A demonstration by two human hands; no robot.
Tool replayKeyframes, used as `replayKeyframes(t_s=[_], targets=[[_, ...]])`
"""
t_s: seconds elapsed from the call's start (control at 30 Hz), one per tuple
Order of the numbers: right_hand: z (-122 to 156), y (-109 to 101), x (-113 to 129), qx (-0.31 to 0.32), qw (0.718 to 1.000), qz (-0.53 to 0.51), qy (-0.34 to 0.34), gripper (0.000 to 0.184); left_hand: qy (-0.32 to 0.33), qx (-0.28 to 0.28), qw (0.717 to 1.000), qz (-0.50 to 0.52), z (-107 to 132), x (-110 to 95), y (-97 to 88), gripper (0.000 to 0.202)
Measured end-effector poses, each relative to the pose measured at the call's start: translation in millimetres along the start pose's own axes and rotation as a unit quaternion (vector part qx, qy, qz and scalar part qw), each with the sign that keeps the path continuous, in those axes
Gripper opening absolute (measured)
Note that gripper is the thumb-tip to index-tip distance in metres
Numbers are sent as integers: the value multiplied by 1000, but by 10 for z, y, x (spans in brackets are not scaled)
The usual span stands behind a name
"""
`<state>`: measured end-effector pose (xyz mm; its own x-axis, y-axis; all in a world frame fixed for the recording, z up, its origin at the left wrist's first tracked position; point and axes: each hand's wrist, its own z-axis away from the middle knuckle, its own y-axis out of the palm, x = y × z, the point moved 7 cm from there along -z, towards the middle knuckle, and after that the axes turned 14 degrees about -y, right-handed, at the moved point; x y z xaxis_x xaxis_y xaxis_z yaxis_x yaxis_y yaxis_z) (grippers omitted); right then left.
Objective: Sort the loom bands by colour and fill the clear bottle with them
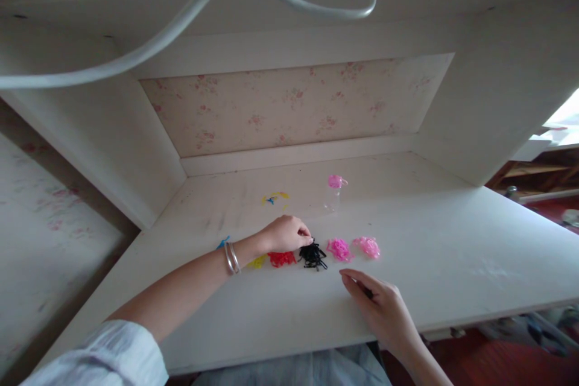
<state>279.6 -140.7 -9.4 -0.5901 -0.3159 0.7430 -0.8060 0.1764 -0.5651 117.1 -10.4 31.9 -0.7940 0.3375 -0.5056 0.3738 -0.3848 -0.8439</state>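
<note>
My left hand (286, 234) reaches across the desk with thumb and forefinger pinched at the upper edge of a pile of black rubber bands (313, 256). Beneath its wrist and palm lie red rubber bands (282, 259), yellow ones (257, 262) and a bit of blue (223, 242), all partly covered. Closer to me, my right hand (380, 307) is closed, thumb and forefinger together; a dark spot shows inside its curled fingers, too small to make out. Just beyond it are magenta rubber bands (339, 249) and light pink ones (368, 247).
Behind the piles stands a clear bottle (333, 200) with pink rubber bands (335, 181) at its top. A few yellow and blue bands (271, 199) lie farther back on the white desk (452, 241). A white cable-like tube (181, 21) crosses overhead. Side panels enclose the desk.
</note>
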Motion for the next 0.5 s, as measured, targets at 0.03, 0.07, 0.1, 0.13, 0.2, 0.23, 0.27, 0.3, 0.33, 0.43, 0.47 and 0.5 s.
replayKeyframes(t_s=[0.03,0.07,0.1,0.13,0.2,0.23,0.27,0.3,0.33,0.43,0.47,0.5], targets=[[-3,-2,7,1,1000,3,-1,39,-2,4,1000,8,7,8,-11,26],[-7,-6,13,0,1000,5,-2,39,-2,5,1000,18,13,14,-27,26],[-9,-10,19,-1,1000,6,-2,39,1,6,1000,28,21,15,-46,26],[-11,-11,23,-1,1000,6,-2,39,6,3,999,37,30,16,-73,26],[-9,-5,18,0,1000,1,3,39,9,-12,998,54,52,46,-155,26],[-6,2,7,2,1000,-3,9,38,4,-26,998,65,67,84,-213,26],[-2,9,-10,4,1000,-9,16,38,-5,-42,996,78,88,141,-278,27],[1,16,-29,7,1000,-16,24,39,-18,-58,994,95,116,218,-348,28],[1,22,-47,13,999,-24,31,39,-34,-72,990,116,153,315,-420,28],[-28,53,-56,71,995,-60,42,40,-95,-109,972,186,327,702,-614,30],[-49,66,-35,103,991,-73,41,40,-119,-127,963,206,408,853,-675,31],[-78,74,0,137,986,-83,38,39,-140,-145,953,224,499,1001,-731,32]])
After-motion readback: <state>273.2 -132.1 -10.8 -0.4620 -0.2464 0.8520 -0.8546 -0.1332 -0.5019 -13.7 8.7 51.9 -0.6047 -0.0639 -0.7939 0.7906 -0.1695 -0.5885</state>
